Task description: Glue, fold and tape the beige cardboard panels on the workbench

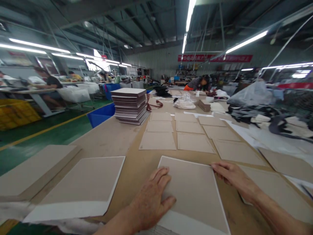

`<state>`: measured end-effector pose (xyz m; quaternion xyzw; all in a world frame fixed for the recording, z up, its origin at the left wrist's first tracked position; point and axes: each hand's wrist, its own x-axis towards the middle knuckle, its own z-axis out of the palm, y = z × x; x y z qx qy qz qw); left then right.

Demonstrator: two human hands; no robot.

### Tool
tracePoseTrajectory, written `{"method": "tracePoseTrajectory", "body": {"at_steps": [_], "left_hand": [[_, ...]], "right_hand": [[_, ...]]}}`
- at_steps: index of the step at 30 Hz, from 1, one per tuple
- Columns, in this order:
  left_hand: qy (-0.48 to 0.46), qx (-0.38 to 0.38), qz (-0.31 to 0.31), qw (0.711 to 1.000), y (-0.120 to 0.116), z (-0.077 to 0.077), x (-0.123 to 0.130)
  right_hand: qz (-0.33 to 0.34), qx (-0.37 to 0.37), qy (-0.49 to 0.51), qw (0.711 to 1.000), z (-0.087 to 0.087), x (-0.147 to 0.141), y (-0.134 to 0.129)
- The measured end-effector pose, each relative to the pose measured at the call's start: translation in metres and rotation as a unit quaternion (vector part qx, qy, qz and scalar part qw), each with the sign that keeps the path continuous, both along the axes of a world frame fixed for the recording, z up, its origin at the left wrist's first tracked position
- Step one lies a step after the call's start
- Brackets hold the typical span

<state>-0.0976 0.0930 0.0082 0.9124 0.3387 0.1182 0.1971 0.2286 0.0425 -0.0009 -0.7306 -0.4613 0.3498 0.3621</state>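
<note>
A beige board (193,186) with a white border lies on the table right in front of me. My left hand (153,197) rests on its left side, palm down, with the thumb spread away from the fingers. At the board's far right corner, the fingers of my right hand (226,174) pinch the edge. Left of my left hand is a second beige board (85,181) with a white edge, and beyond that a stack of beige boards (46,168). Several similar boards (157,140) are laid out in rows ahead of my hands.
A tall stack of boards (129,107) stands at the table's left side, beside a blue bin (101,115). Dark and white fabric pieces (259,114) and a plastic bag (254,94) lie to the right. A person in a striped top (195,84) bends over the far end.
</note>
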Motion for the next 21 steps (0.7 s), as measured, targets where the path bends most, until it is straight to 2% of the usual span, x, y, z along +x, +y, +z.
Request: {"method": "tracePoseTrajectory", "body": {"at_steps": [3, 10, 16, 21], "left_hand": [[-0.005, 0.009, -0.002, 1.000, 0.003, -0.004, 0.000], [-0.049, 0.038, -0.001, 0.998, 0.006, -0.017, -0.008], [-0.088, 0.049, 0.048, 0.994, 0.006, -0.036, -0.013], [-0.145, 0.062, 0.070, 0.985, 0.007, -0.041, -0.016]], "right_hand": [[-0.017, 0.024, 0.076, 0.997, 0.001, -0.002, -0.002], [-0.005, 0.075, 0.220, 0.973, 0.020, -0.012, -0.004], [-0.006, 0.111, 0.202, 0.973, 0.029, -0.021, -0.007], [-0.004, 0.171, 0.179, 0.969, 0.044, -0.025, -0.015]]}}
